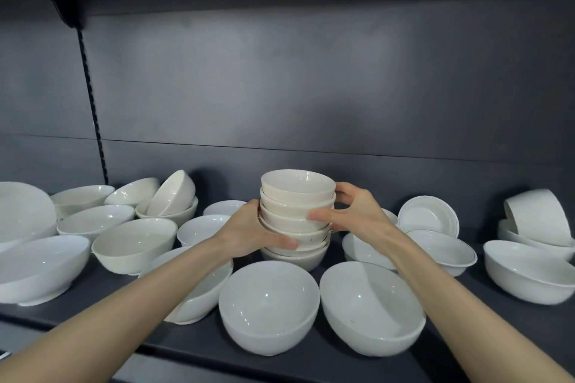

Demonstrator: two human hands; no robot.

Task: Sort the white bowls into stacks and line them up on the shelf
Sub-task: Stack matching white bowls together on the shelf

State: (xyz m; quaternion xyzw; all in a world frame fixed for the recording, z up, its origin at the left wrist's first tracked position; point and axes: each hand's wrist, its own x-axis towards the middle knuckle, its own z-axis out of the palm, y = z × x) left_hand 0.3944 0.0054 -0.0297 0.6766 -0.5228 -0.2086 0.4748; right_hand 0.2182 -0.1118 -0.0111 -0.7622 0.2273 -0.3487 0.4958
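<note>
At the middle of the shelf (311,361), a stack of small cream bowls (295,214) stood upright between my two hands. My left grip (249,230) curled round its lower bowls, and my right grip (351,211) curled round the upper ones, thumb on the near side. By my judgement the task was at an early stage: one stack was formed, while loose white bowls (133,242) lay scattered and tilted on either side, unsorted and unaligned. A large bowl (269,305) and a second large bowl (370,308) crowded the front edge just before the stack. The strip along the back panel (311,87) appeared bare, and headroom above was ample.
</note>
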